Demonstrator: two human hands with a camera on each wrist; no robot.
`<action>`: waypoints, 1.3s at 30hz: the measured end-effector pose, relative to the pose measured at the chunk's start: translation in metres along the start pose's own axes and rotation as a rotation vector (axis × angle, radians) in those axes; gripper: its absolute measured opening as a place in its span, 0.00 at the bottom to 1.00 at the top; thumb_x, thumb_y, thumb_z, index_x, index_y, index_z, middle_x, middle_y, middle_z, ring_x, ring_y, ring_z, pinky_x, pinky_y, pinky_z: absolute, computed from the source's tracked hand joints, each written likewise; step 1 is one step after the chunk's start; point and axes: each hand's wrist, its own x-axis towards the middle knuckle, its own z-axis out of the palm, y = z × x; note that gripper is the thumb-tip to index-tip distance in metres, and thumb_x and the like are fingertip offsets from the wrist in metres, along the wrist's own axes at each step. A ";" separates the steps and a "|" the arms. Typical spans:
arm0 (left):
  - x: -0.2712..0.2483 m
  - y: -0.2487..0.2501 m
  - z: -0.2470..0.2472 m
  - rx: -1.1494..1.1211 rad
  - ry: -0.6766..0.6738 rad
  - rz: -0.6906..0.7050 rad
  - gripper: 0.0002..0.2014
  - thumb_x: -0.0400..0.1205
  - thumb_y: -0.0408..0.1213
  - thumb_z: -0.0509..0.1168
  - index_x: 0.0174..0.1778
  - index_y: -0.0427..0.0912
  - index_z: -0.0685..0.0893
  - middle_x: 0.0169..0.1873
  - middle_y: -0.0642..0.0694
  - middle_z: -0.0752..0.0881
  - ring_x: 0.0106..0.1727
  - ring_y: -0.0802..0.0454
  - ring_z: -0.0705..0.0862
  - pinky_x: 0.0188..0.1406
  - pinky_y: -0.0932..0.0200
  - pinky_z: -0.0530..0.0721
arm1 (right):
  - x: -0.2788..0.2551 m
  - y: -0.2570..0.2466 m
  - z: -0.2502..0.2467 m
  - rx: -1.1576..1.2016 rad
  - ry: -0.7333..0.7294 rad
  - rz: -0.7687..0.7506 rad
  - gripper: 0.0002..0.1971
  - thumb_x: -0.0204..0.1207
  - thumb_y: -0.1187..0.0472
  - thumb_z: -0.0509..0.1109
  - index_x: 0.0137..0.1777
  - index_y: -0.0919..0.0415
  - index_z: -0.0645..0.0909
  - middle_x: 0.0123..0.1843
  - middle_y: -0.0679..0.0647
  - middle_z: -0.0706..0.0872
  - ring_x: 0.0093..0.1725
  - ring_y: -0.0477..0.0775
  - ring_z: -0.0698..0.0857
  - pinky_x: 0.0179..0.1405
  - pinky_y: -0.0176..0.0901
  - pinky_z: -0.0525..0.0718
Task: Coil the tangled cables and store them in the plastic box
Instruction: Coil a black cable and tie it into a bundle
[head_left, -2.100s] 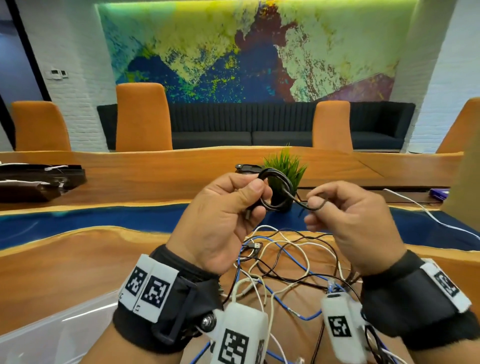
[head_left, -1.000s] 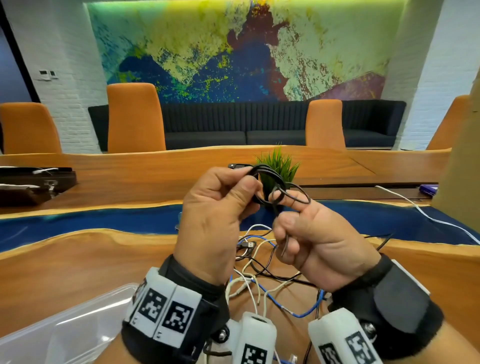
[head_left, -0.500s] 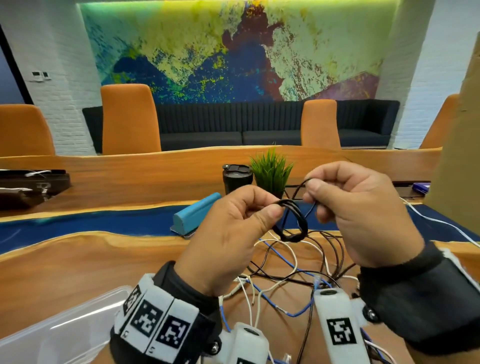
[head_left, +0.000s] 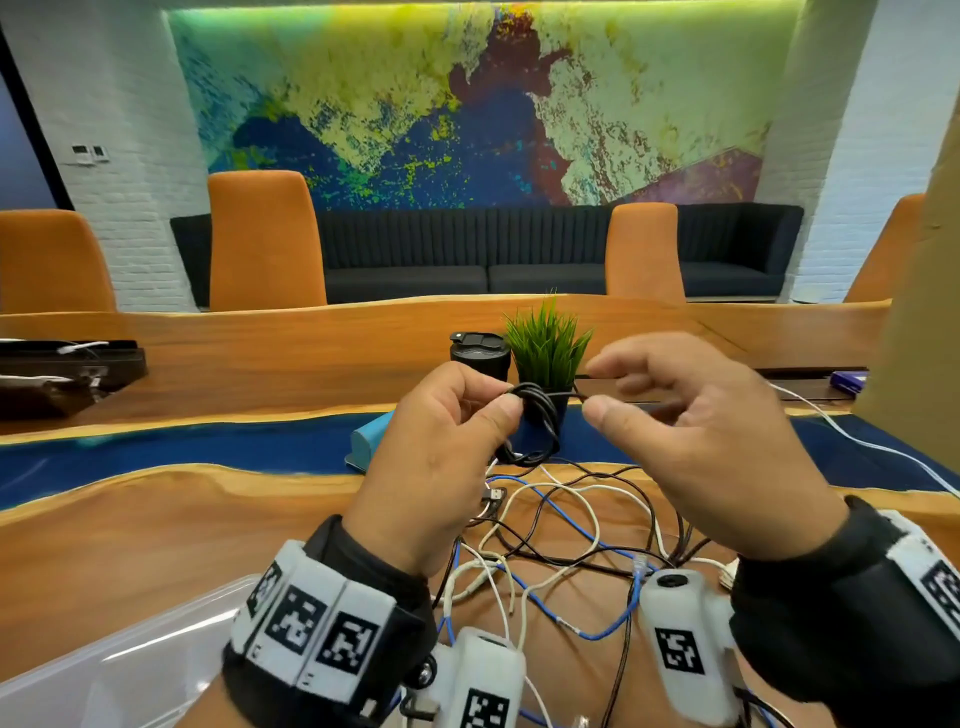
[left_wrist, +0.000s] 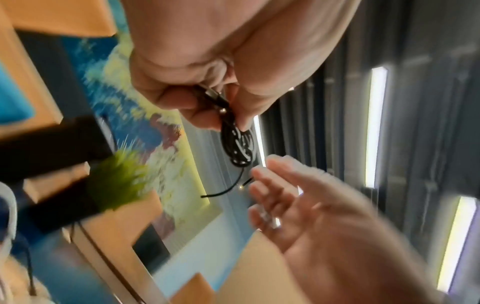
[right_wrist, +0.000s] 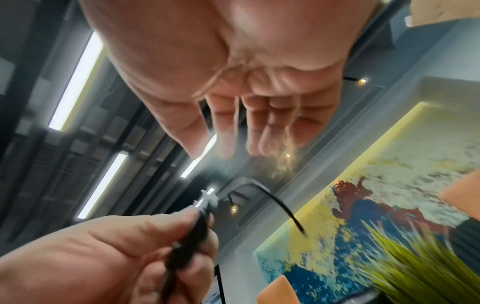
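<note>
Two hands: raised above the table (head_left: 130, 525), close together, not touching.
Table: wood with a blue strip, bearing a tangle (head_left: 566, 525) of black, white and blue cables.
Box (head_left: 104, 660): clear plastic, lower left, near the left wrist.
Plant (head_left: 545, 348): just behind the hands, beside a dark cup (head_left: 478, 356).
Left hand (head_left: 441, 462): pinching the coil (head_left: 535, 421) between thumb and fingers.
Right hand (head_left: 696, 441): fingers loosely spread, gripping nothing, thumb tip just beside the tail (head_left: 569, 396).
Coil: black, small, hanging edge-on, long axis roughly vertical.
Tail: short loose end, pointing right toward the right hand.
</note>
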 end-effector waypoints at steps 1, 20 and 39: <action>0.000 -0.002 -0.001 0.129 0.028 0.066 0.02 0.84 0.33 0.68 0.48 0.45 0.85 0.39 0.47 0.88 0.38 0.55 0.84 0.38 0.61 0.82 | 0.000 -0.005 0.001 0.016 0.051 -0.075 0.05 0.73 0.54 0.76 0.49 0.47 0.87 0.51 0.42 0.85 0.54 0.44 0.83 0.46 0.35 0.80; 0.000 0.000 -0.004 -0.006 -0.160 0.081 0.13 0.69 0.41 0.75 0.48 0.45 0.86 0.39 0.46 0.91 0.42 0.49 0.90 0.44 0.56 0.88 | -0.004 0.011 0.027 0.971 -0.285 0.396 0.07 0.71 0.61 0.73 0.36 0.65 0.85 0.49 0.65 0.83 0.46 0.64 0.82 0.48 0.54 0.83; 0.000 0.000 -0.010 0.328 -0.237 0.318 0.12 0.82 0.38 0.65 0.60 0.51 0.87 0.46 0.57 0.90 0.50 0.56 0.88 0.51 0.60 0.86 | -0.005 0.008 0.030 0.570 -0.386 0.514 0.13 0.84 0.60 0.66 0.40 0.65 0.85 0.24 0.53 0.77 0.19 0.47 0.69 0.17 0.36 0.65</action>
